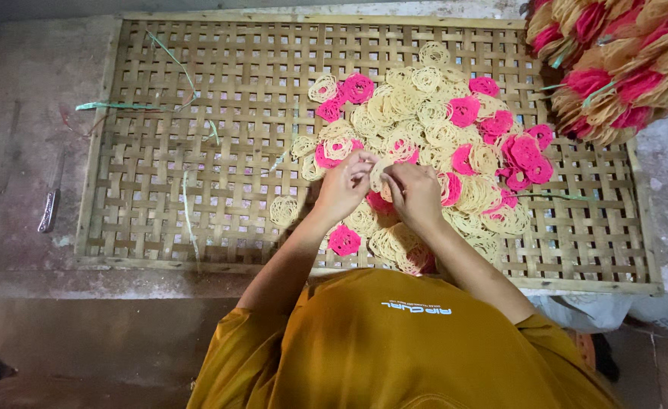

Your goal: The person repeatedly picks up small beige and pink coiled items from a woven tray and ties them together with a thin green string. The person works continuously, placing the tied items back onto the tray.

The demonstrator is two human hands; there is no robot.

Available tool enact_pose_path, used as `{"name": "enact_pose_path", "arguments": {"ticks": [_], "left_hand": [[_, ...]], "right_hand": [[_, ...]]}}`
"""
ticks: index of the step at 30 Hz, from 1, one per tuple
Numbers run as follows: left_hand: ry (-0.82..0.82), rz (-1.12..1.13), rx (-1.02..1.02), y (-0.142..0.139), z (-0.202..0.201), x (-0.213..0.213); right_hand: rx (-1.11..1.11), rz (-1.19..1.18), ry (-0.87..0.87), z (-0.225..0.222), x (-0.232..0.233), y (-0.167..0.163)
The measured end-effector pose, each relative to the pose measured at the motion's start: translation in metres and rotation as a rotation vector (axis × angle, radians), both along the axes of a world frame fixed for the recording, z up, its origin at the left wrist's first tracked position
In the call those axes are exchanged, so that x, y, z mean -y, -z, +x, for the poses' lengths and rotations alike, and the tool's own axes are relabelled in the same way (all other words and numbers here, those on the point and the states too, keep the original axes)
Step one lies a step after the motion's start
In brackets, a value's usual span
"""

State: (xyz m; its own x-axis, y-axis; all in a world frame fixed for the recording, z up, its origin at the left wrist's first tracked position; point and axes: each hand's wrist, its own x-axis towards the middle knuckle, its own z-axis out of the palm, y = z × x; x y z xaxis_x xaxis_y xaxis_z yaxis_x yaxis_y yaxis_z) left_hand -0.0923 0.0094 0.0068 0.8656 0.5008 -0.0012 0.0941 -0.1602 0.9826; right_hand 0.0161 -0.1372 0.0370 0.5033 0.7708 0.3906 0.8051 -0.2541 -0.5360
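Both hands meet over the near edge of the pile: the left hand (pixel 345 184) and the right hand (pixel 417 191) are each closed narrowly around the same cream-coloured coiled disc (pixel 380 173), pinched between fingertips just above the heap. These lacy discs look brittle, so a light grip at the rim, with both hands sharing the load, seems the safest way to handle one without snapping it. The woven bamboo tray (pixel 160 151) serves as the container; its right half carries a loose pile of discs (pixel 432 136), cream and bright pink mixed, while a single cream one (pixel 284 210) lies apart to the left. A few green strips (pixel 114 106) lie across its far left part. At far right, bundled stacks of discs (pixel 614 60) rest off the tray, and a knife (pixel 48 210) lies left on the floor.
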Motion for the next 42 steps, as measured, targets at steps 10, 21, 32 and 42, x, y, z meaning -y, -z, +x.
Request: {"name": "enact_pose_path", "arguments": {"ticks": [10, 21, 32, 42], "left_hand": [[0.153, -0.184, 0.095, -0.003, 0.018, -0.008], [0.079, 0.269, 0.152, -0.067, 0.014, 0.003], [0.021, 0.884, -0.030, 0.018, 0.034, -0.019], [-0.081, -0.089, 0.009, 0.017, 0.035, -0.030]], "right_hand": [[-0.118, 0.135, -0.080, 0.013, 0.010, 0.011], [-0.042, 0.145, 0.000, 0.023, 0.015, 0.009], [-0.991, 0.508, 0.002, 0.025, 0.024, 0.025], [-0.662, 0.166, 0.106, 0.019, 0.022, 0.012]]}}
